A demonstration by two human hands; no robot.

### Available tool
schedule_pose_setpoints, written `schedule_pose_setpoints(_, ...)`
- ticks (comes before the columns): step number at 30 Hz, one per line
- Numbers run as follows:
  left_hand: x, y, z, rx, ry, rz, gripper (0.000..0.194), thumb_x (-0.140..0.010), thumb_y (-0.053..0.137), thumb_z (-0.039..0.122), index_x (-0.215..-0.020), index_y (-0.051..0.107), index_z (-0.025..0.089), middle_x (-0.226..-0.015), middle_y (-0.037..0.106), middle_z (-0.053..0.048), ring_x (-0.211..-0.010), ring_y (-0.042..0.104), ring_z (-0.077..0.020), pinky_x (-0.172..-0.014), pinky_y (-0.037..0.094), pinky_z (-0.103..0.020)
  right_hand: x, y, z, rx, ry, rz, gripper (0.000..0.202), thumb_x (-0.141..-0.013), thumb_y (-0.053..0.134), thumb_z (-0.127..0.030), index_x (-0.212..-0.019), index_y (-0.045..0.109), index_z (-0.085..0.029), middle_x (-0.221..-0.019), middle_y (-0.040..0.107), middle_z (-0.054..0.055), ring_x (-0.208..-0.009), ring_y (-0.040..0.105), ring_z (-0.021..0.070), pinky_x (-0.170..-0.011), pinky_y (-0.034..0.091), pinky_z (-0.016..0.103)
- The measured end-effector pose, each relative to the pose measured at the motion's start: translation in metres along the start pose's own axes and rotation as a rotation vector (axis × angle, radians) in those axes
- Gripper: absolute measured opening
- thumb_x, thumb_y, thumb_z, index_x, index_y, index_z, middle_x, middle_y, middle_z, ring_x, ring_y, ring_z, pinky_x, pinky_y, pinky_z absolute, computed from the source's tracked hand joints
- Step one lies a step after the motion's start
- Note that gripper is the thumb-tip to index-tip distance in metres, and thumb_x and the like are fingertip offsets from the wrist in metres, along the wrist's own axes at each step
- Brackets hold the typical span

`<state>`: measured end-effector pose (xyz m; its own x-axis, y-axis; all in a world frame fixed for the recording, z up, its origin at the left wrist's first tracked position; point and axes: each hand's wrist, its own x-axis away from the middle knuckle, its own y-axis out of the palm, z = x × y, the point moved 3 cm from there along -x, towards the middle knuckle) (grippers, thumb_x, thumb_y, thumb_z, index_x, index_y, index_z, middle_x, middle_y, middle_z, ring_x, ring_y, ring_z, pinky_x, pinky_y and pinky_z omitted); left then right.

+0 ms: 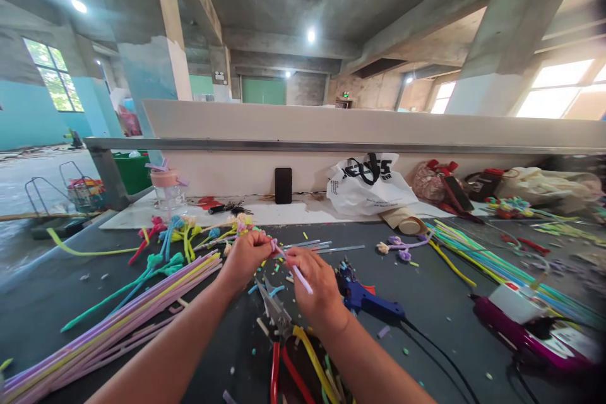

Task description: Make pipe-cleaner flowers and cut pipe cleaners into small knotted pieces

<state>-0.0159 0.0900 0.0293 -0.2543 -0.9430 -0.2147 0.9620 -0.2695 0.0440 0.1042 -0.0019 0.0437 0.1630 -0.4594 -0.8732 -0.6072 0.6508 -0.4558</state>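
Both hands meet over the middle of the dark table, pinching one lilac pipe cleaner point(303, 281). My left hand point(247, 257) is closed on its far end, where it looks bent or knotted. My right hand point(316, 284) grips it farther along, and a straight tail sticks out below the fingers. Beneath the hands lie scissors point(279, 315) with open blades and red and yellow handles. A blue glue gun point(374, 303) rests just right of my right hand. Left of my left forearm is a bundle of pink, purple and yellow pipe cleaners point(127, 315).
Finished-looking coloured pieces point(175, 233) lie at the back left. A black phone point(283, 185) leans against the back panel, near a white bag point(369, 183). More pipe cleaners point(487, 259) and a purple corded tool point(511, 328) lie at right. Offcuts litter the table.
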Motion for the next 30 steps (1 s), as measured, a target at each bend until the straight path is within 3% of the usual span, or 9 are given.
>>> schedule_pose_setpoints(7,0.0,0.0,-0.002,0.042,0.009,0.05,0.012,-0.063,0.062,0.024,-0.059,0.056,0.014,-0.061,0.064,-0.002,-0.065,0.062,-0.0163,-0.065,0.047,-0.029,-0.002,0.0,-0.013,-0.046,-0.086,-0.045,0.018,-0.078,0.044,-0.005,-0.081,0.055,-0.018,-0.082,0.068,0.009,-0.078,0.064,0.0166,-0.072,0.053,0.028)
schedule_pose_setpoints(12,-0.001,-0.001,0.004,0.084,-0.021,-0.005,0.021,-0.062,0.064,0.033,-0.065,0.056,0.013,-0.064,0.065,-0.004,-0.064,0.063,-0.0177,-0.067,0.05,-0.033,-0.003,-0.006,-0.006,-0.11,-0.031,-0.006,0.021,-0.077,0.044,-0.003,-0.082,0.055,-0.02,-0.082,0.067,0.007,-0.08,0.063,0.0154,-0.073,0.052,0.029)
schedule_pose_setpoints(16,-0.002,-0.002,0.004,0.056,-0.018,-0.021,0.02,-0.063,0.063,0.032,-0.065,0.056,0.014,-0.063,0.064,-0.003,-0.061,0.062,-0.0166,-0.066,0.05,-0.033,-0.003,-0.003,-0.008,-0.119,-0.052,-0.051,0.018,-0.078,0.045,-0.005,-0.081,0.055,-0.019,-0.083,0.067,0.007,-0.081,0.063,0.0153,-0.075,0.052,0.029)
schedule_pose_setpoints(24,-0.007,-0.007,-0.016,-0.141,0.062,0.144,0.008,-0.064,0.058,0.023,-0.058,0.056,0.017,-0.059,0.061,0.0,-0.06,0.061,-0.0163,-0.058,0.047,-0.027,-0.003,0.0,-0.014,-0.112,-0.052,-0.062,0.019,-0.076,0.044,-0.004,-0.081,0.054,-0.02,-0.08,0.067,0.007,-0.078,0.063,0.0154,-0.072,0.052,0.027)
schedule_pose_setpoints(30,-0.012,-0.015,-0.017,-0.151,0.075,0.171,0.011,-0.07,0.055,0.028,-0.065,0.054,0.017,-0.065,0.064,-0.002,-0.064,0.064,-0.0172,-0.057,0.046,-0.026,0.001,0.003,-0.042,-0.208,-0.144,-0.259,0.021,-0.077,0.042,-0.004,-0.083,0.055,-0.02,-0.083,0.066,0.006,-0.084,0.061,0.0151,-0.077,0.049,0.026)
